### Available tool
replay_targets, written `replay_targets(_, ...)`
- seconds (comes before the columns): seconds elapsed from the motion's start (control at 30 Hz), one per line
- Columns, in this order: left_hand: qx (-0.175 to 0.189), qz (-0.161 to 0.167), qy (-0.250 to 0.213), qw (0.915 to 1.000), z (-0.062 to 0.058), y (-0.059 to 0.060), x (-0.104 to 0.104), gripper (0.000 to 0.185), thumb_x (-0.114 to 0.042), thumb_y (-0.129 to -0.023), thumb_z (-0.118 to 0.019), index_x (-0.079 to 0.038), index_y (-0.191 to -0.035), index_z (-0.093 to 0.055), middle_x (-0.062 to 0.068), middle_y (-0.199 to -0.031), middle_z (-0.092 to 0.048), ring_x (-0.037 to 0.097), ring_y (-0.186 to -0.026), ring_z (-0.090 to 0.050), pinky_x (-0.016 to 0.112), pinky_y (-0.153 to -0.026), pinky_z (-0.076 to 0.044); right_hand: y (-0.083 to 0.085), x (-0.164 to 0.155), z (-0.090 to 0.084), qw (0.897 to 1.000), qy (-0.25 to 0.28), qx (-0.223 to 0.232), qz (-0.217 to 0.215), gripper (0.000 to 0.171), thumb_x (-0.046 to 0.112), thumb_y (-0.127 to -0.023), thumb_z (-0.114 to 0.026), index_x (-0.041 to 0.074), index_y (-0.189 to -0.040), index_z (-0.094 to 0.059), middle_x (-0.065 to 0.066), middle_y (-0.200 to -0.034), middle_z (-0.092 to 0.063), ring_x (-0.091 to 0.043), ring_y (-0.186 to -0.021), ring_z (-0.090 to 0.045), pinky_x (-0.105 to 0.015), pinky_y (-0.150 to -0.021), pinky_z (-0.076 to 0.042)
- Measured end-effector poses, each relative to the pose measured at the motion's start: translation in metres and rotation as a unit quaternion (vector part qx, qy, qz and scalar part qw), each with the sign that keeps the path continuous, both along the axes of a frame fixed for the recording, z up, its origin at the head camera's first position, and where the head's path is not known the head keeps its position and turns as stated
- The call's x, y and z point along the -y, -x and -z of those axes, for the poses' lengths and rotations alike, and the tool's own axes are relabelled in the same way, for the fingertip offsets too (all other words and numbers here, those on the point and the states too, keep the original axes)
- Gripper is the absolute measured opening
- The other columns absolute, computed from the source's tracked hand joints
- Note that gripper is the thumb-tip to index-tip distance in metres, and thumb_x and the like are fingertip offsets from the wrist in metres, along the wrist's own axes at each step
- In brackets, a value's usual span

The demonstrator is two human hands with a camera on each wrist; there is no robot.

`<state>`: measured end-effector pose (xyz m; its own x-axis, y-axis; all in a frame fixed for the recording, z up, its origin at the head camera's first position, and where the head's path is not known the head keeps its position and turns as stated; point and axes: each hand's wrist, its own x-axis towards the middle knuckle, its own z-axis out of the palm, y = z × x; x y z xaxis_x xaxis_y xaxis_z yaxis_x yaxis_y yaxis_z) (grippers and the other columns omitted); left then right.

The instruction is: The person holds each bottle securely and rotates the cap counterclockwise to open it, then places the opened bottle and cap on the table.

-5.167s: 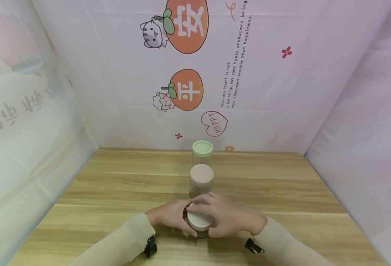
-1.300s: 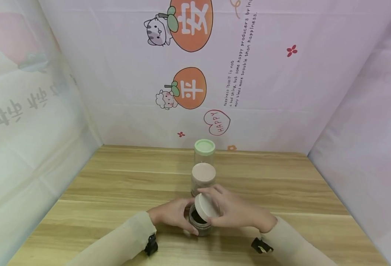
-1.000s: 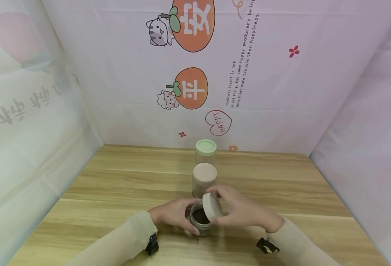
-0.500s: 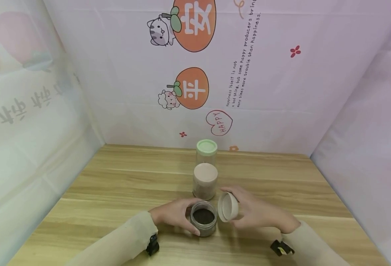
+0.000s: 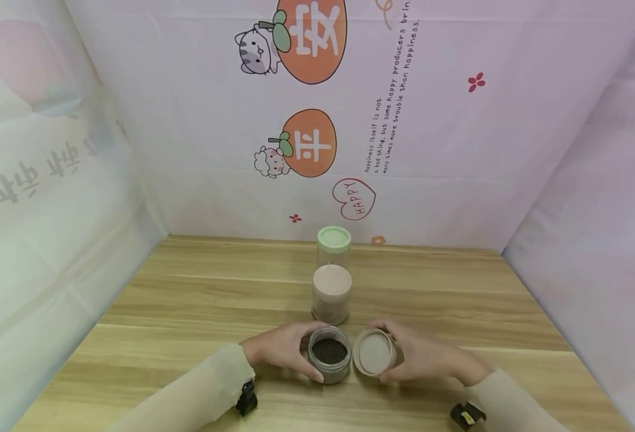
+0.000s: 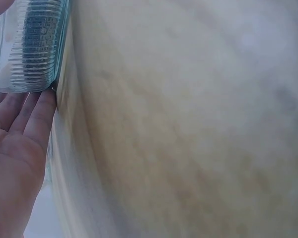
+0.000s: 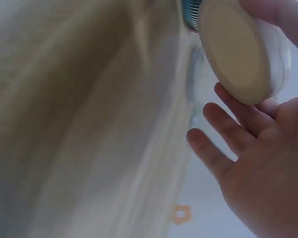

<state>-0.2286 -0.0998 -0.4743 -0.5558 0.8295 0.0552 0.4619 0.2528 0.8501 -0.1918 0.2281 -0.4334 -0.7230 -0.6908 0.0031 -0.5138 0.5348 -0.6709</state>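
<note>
A short glass jar (image 5: 332, 374) stands uncovered near the front of the table, with dark contents inside. My left hand (image 5: 287, 348) grips its left side between thumb and fingers. In the left wrist view the jar's ribbed wall (image 6: 35, 47) shows above the left fingers (image 6: 38, 119). Just right of the jar, my right hand (image 5: 428, 355) holds a pale screw lid (image 5: 374, 354) by its edge, hollow underside turned up. The right wrist view shows the lid's flat face (image 7: 236, 52) with the thumb and index finger at its rim; the other right fingers (image 7: 211, 153) are spread.
Behind the uncovered jar stands a glass jar with a pinkish lid (image 5: 332, 281). A jar with a green lid (image 5: 334, 239) stands farther back, close to the printed back cloth (image 5: 420, 198). The wooden table (image 5: 198, 294) is bounded by white cloth on both sides.
The right hand has lifted the lid off the jar, carried it to the right and turned it underside up. The left hand has kept hold of the jar in place.
</note>
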Motion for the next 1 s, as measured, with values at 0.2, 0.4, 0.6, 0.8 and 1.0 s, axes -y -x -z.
replay_targets(0.2,0.003,0.002,-0.005,1.0,-0.001,-0.001,-0.001,0.08,-0.032,-0.078,-0.089,-0.022,-0.145,-0.047,-0.008,-0.137,-0.058,0.01,-0.127,-0.053,0.028,-0.11,-0.038,0.0,-0.003,0.011,0.999,-0.026,-0.027,-0.017,0.086,0.041,-0.075,-0.087,0.003,-0.141,-0.045,-0.003,-0.131,-0.057,-0.023,-0.12,-0.055,-0.046,-0.101,-0.046)
replay_targets(0.4,0.004,0.0,-0.005,1.0,-0.001,-0.001,0.0,0.081,-0.031,-0.078,-0.089,-0.021,-0.146,-0.047,-0.009,-0.137,-0.058,0.009,-0.126,-0.053,0.028,-0.11,-0.038,0.0,-0.006,0.015,0.996,-0.057,-0.066,-0.032,0.09,0.046,-0.074,-0.087,0.004,-0.144,-0.049,-0.008,-0.14,-0.055,-0.028,-0.126,-0.053,-0.05,-0.102,-0.046)
replay_targets(0.6,0.0,-0.003,-0.001,1.0,0.0,-0.002,0.001,0.081,-0.033,-0.078,-0.089,-0.022,-0.146,-0.046,-0.009,-0.137,-0.058,0.01,-0.126,-0.053,0.028,-0.11,-0.038,-0.002,-0.006,0.017,0.99,-0.099,-0.1,-0.032,0.087,0.049,-0.071,-0.087,0.013,-0.143,-0.052,-0.004,-0.14,-0.054,-0.027,-0.125,-0.051,-0.053,-0.099,-0.046)
replay_targets(0.8,0.002,-0.006,-0.002,1.0,-0.002,-0.003,0.0,0.081,-0.032,-0.078,-0.089,-0.022,-0.146,-0.047,-0.006,-0.137,-0.058,0.012,-0.127,-0.053,0.028,-0.11,-0.038,-0.004,-0.005,0.019,0.987,-0.104,-0.117,-0.027,0.086,0.041,-0.068,-0.089,0.013,-0.141,-0.053,-0.003,-0.139,-0.053,-0.025,-0.124,-0.05,-0.052,-0.097,-0.046)
replay_targets(1.0,0.001,-0.006,-0.002,1.0,-0.001,-0.003,-0.001,0.082,-0.03,-0.077,-0.09,-0.02,-0.146,-0.047,-0.005,-0.137,-0.058,0.011,-0.126,-0.053,0.028,-0.11,-0.038,-0.005,-0.005,0.018,0.988,-0.104,-0.115,-0.02,0.092,0.04,-0.067,-0.09,0.012,-0.145,-0.049,-0.004,-0.14,-0.051,-0.025,-0.123,-0.05,-0.051,-0.095,-0.048)
